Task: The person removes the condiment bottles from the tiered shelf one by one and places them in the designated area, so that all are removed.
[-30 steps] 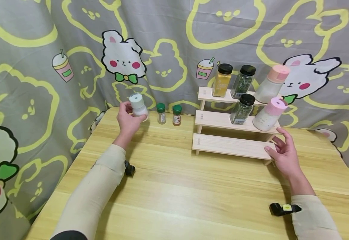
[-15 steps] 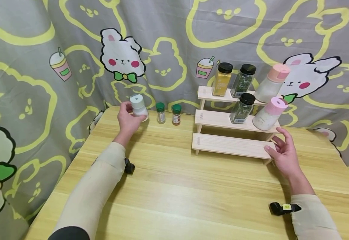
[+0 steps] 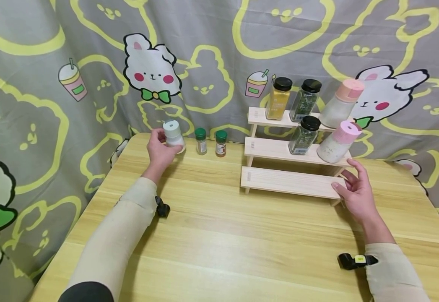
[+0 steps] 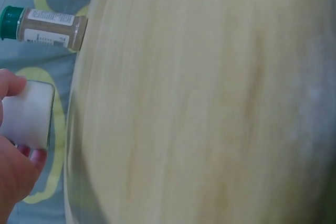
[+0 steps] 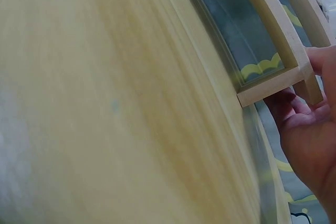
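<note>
At the back left of the table, my left hand [image 3: 161, 152] grips a seasoning jar [image 3: 173, 136] with a pale cap and white contents. In the left wrist view the jar's white body [image 4: 30, 114] shows between thumb and fingers, near the table edge. To its right stand two small spice bottles with green caps, one brownish [image 3: 201, 142] and one reddish [image 3: 221, 144]. My right hand [image 3: 359, 197] holds the right end of a three-tier wooden rack [image 3: 291, 182], thumb on the lowest tier and fingers behind it. The right wrist view shows the hand around the rack's end [image 5: 299, 80].
On the top tier stand a yellow spice jar [image 3: 278, 100], a black-capped herb jar [image 3: 305, 100] and a peach-capped jar [image 3: 340, 107]. Another herb jar [image 3: 304, 136] and a pink-capped jar [image 3: 338, 142] occupy the middle tier. A patterned curtain [image 3: 204, 25] hangs right behind the table [image 3: 234, 251].
The left hand and its jar have sunk very slightly toward the table. My right hand keeps its hold on the rack, and the head view has shifted a little.
</note>
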`<move>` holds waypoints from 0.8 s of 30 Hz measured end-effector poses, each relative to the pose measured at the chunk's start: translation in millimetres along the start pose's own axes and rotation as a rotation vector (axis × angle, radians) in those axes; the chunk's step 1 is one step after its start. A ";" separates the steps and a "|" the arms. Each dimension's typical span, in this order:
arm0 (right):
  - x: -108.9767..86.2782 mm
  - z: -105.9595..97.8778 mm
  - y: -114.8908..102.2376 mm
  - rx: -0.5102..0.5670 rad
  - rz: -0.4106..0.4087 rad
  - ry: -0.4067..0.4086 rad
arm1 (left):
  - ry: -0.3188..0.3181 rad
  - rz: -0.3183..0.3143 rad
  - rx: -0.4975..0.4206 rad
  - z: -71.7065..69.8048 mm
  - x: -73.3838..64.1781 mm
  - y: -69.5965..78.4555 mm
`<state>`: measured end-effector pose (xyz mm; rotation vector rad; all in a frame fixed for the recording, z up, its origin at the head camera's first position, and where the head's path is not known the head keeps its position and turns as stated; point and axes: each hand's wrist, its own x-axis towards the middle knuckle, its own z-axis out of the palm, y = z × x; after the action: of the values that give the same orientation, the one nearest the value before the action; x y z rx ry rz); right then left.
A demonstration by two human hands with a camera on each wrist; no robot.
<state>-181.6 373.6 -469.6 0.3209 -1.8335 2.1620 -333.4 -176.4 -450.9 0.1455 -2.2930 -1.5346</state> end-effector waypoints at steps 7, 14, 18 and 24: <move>0.1 0.3 0.1 0.007 0.000 0.000 | 0.001 0.013 0.023 0.8 2.0 -3.8; 0.6 1.0 0.2 -0.008 0.018 0.011 | -0.015 -0.019 0.031 3.1 3.2 -7.0; 0.4 0.9 0.3 -0.001 0.017 0.004 | -0.012 -0.022 0.031 3.6 4.1 -8.0; 0.5 0.1 -0.3 -0.025 0.021 0.016 | -0.015 -0.013 0.024 4.8 4.9 -8.9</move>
<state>-182.0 373.6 -469.1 0.2792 -1.8616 2.1468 -340.7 -177.1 -459.4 0.1561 -2.3270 -1.5191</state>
